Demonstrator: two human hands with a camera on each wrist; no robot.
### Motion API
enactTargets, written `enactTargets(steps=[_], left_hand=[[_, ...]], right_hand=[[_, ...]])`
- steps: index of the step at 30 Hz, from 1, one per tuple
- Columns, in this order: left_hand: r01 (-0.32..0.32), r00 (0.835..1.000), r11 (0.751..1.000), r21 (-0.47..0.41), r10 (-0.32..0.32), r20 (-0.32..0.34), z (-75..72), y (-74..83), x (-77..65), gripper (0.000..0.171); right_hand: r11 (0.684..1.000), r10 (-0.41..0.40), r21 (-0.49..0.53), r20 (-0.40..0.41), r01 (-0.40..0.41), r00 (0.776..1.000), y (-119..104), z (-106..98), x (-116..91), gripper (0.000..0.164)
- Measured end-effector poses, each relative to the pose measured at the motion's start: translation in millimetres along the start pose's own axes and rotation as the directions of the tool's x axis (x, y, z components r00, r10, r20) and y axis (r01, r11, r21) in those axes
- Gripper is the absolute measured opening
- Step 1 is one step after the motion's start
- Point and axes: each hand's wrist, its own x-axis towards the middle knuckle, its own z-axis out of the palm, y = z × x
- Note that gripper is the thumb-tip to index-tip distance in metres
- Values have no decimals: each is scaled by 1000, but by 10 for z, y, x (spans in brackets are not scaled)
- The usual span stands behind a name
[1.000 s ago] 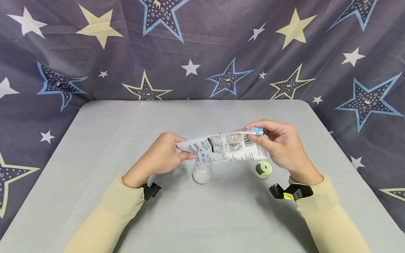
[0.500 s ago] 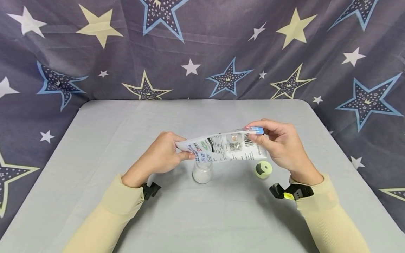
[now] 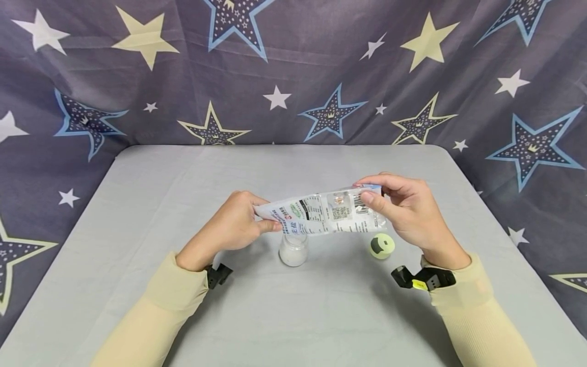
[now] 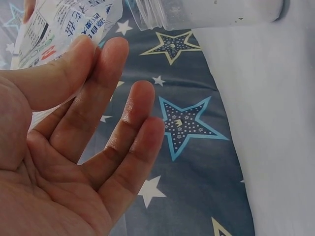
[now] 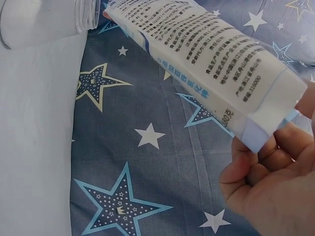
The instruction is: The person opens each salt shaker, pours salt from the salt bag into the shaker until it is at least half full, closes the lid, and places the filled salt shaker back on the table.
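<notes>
A white printed salt bag (image 3: 321, 213) is held tilted across the table, its left end lower and over a small clear jar (image 3: 293, 252). White grains lie inside the upright jar, whose threaded neck (image 4: 153, 14) shows in the left wrist view. My left hand (image 3: 236, 223) pinches the bag's lower end between thumb and index finger, the other fingers extended. With thumb and fingers, my right hand (image 3: 408, 214) grips the raised blue-edged end. In the right wrist view the bag (image 5: 211, 64) looks full-bodied. Whether grains are falling cannot be seen.
On the grey tabletop (image 3: 298, 316), a pale green lid (image 3: 381, 246) with a dark patch stands below the right hand. Behind the table hangs a dark star-patterned cloth (image 3: 293, 66). Black cameras (image 3: 219, 276) are strapped to both wrists.
The bag's raised end has shifted slightly, and less of its blue edge shows under my right fingers. The jar, the lid and my left hand stay nearly still.
</notes>
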Motion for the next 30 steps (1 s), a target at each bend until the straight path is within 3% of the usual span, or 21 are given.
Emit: enactTargets(steps=[12, 30], left_hand=[[13, 1000, 1000, -6, -13, 20, 3, 1, 1, 15], [12, 1000, 1000, 11, -12, 18, -5, 5, -1, 15]], right_hand=[[996, -86, -6, -36, 86, 996, 14, 27, -1, 21], [997, -83, -11, -37, 83, 996, -4, 42, -6, 21]])
